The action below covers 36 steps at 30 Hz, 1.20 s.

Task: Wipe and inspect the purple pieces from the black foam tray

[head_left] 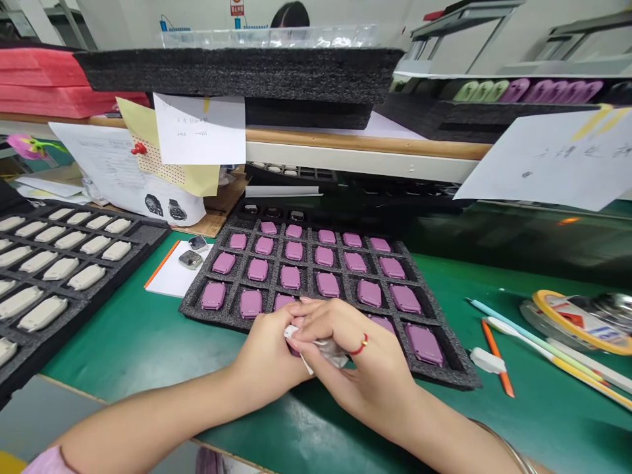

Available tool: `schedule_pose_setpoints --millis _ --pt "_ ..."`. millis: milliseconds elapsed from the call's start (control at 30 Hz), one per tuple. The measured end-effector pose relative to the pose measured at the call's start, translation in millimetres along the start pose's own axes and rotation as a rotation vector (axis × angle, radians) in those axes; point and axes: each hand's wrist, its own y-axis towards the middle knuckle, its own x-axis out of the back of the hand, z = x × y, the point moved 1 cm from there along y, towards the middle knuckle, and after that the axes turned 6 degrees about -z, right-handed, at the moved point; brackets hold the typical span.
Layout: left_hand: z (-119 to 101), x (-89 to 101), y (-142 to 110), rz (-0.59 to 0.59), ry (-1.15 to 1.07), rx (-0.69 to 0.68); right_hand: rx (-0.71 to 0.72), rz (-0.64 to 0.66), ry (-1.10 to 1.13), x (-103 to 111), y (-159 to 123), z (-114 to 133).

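"Step in hand?"

"Apparently wiping: a white cloth [318, 350] bunched between both hands, a pink watch case [293, 351] mostly hidden inside it, just above the near edge of the black foam tray [193, 309]."

"Grips?"

"Both closed on the cloth, left grip [264, 352] behind, right grip [348, 359] across it, red thread [359, 346] at the wrist."

"Next move?"

"Seemingly a call for a light, even rub, cloth kept against the pink surface."

"And around?"

"Rows of pink cases [290, 277] in the tray's cells; silver watch bodies [190, 260] on a white notepad [168, 280]; pens [538, 349] on the green tabletop [494, 309]; farther off, cream pieces [49, 263] in a second tray [153, 247], pinned notes [197, 128], and a foam sheet [237, 72] above the shelf [365, 148]."
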Motion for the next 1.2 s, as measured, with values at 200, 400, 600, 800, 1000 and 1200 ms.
schedule_pose_setpoints --millis 200,400,600,800,1000,1200 --pt "-5.2 2.6 2.3 -0.027 0.046 0.082 -0.169 -0.157 -0.013 11.6 8.9 -11.5" --pt "-4.8 6.7 0.2 -0.009 -0.015 0.061 -0.217 -0.051 0.073 51.2 9.2 5.1" --pt "-8.5 7.5 -1.3 0.037 0.057 -0.122 -0.113 0.548 -0.140 73.1 13.0 19.3" --pt "-8.7 8.6 -3.3 0.020 0.071 -0.235 -0.303 0.035 -0.082 69.3 13.1 0.2" --pt "-13.2 7.6 -2.7 -0.020 0.129 -0.314 -0.702 0.241 0.420 31.5 -2.5 -20.5" --pt "-9.4 7.6 -3.2 0.051 0.100 -0.413 -0.769 0.254 0.512 8.7 -5.6 -15.3"
